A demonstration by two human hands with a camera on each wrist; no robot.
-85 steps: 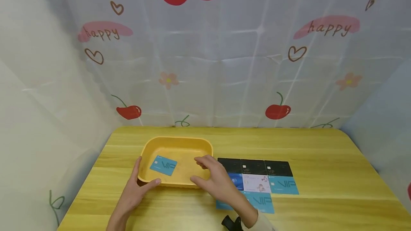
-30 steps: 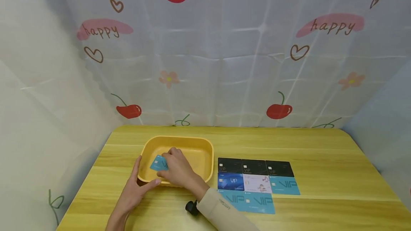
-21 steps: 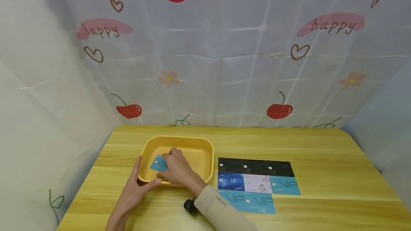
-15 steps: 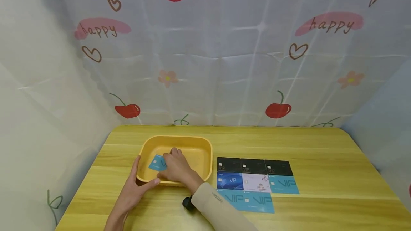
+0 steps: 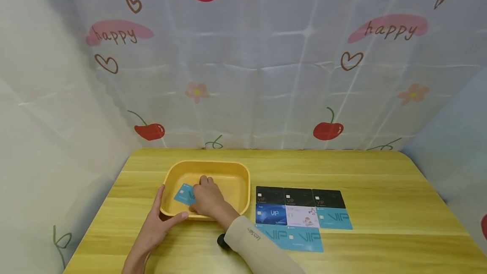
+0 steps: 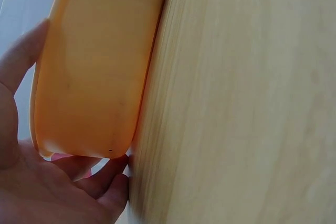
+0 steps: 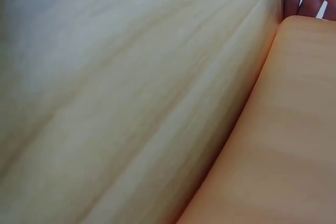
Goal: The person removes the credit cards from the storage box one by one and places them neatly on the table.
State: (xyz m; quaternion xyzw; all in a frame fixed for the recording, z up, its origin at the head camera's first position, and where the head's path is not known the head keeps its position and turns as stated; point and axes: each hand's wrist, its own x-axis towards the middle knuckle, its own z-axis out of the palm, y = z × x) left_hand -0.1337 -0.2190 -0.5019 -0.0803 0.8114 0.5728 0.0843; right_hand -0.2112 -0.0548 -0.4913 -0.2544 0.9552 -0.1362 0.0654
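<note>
A yellow plastic bin (image 5: pixel 228 163) stands on the wooden table. My left hand (image 5: pixel 154 227) grips its near-left corner, thumb over the front rim and fingers along the outer left side. In the left wrist view the fingers (image 6: pixel 97 182) curl around the bin's outside corner. Inside the bin lies a light blue VIP card (image 5: pixel 183 193). My right hand (image 5: pixel 209 200) reaches in over the front rim and pinches the card's right part, thumb on the near side and fingers on the far side. That end of the card and the fingertips are hidden beneath the hand.
Right of the bin, several VIP cards lie edge to edge in rows: black cards (image 5: pixel 298 197) at the back, then a dark blue card (image 5: pixel 271 215), a white floral card (image 5: pixel 304 218) and light blue cards (image 5: pixel 305 239). The right sleeve (image 5: pixel 258 244) overlaps the front row.
My right hand has moved left from the bin's right side down into the bin onto the card, its fingers drawing in lately. The left hand and the cards on the table keep their places.
</note>
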